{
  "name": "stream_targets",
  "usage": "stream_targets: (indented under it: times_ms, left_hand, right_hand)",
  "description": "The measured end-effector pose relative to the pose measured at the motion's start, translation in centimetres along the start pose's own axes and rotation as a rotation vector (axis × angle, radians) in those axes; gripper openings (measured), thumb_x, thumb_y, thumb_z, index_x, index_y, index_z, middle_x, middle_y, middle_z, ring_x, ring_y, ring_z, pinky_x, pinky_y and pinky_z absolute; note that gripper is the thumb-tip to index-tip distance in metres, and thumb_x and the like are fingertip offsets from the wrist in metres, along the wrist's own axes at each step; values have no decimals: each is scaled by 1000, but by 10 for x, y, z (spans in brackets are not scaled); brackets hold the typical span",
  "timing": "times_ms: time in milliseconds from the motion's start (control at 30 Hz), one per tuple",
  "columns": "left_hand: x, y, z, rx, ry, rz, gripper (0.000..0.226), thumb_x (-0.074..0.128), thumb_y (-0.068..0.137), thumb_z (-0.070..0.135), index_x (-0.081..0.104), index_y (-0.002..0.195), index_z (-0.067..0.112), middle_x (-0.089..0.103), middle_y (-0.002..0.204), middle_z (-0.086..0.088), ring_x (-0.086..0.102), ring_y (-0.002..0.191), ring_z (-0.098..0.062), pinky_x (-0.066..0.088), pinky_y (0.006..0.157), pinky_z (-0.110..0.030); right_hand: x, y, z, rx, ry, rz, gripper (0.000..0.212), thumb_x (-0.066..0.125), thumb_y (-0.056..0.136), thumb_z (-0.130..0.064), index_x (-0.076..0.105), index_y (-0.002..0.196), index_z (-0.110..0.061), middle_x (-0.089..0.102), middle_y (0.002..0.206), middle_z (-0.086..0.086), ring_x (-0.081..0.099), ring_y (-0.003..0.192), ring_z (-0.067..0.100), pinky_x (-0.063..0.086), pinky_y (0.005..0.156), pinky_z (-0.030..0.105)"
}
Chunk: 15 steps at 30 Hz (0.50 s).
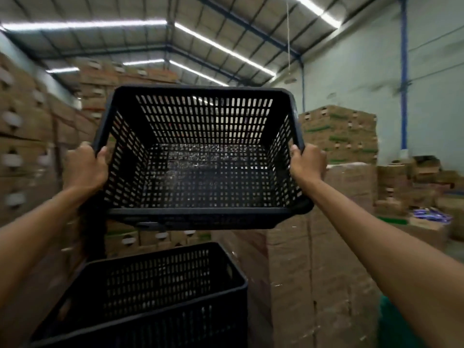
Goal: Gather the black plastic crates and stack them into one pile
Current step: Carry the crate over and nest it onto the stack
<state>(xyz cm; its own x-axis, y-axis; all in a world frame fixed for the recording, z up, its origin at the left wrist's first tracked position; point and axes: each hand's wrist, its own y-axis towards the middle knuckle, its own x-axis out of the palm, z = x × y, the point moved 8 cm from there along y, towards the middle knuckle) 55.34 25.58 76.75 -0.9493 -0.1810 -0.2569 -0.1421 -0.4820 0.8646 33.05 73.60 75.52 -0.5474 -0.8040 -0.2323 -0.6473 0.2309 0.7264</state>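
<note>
I hold a black perforated plastic crate [200,156] up at chest height, tilted so its open top faces me. My left hand [85,169] grips its left rim and my right hand [307,163] grips its right rim. Directly below stands another black crate [155,295], open side up and empty, its far wall toward the raised one. A gap of air separates the two crates.
Tall stacks of brown cardboard boxes [27,136] line the left side. More wrapped box stacks [326,247] rise close on the right, with lower boxes [339,131] behind them near the pale wall. A green object [394,325] shows at the lower right.
</note>
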Motion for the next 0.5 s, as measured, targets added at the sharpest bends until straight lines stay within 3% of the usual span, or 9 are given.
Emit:
stream_targets:
  times_ms: [167, 267, 367, 500]
  left_hand:
    - [-60, -1, -64, -19, 162, 15, 48, 46, 98, 34, 59, 95, -12, 63, 91, -39, 61, 87, -53, 50, 75, -52]
    - [-73, 1, -77, -38, 287, -45, 49, 45, 98, 32, 59, 97, -14, 61, 98, -39, 59, 95, -53, 49, 78, -51]
    - [-72, 5, -80, -5, 386, -124, 48, 48, 97, 27, 62, 94, -19, 61, 93, -41, 60, 91, -53, 48, 75, -50]
    - [-53, 13, -89, -51, 484, -317, 45, 57, 93, 30, 64, 91, -15, 58, 83, -33, 61, 92, -50, 46, 71, -44]
  right_hand:
    - [65, -21, -49, -44, 63, -139, 44, 48, 99, -36, 65, 107, 4, 66, 111, 27, 62, 105, 40, 48, 83, 41]
    - [90, -20, -71, -67, 36, -214, 45, 50, 99, -31, 63, 113, 9, 64, 117, 30, 60, 113, 41, 47, 90, 43]
    - [117, -16, -78, -60, -2, -288, 45, 54, 96, -28, 61, 117, 11, 63, 120, 30, 60, 114, 41, 49, 92, 41]
    - [157, -15, -63, -34, -24, -446, 37, 65, 84, -14, 62, 115, 6, 63, 115, 26, 64, 105, 35, 52, 79, 37]
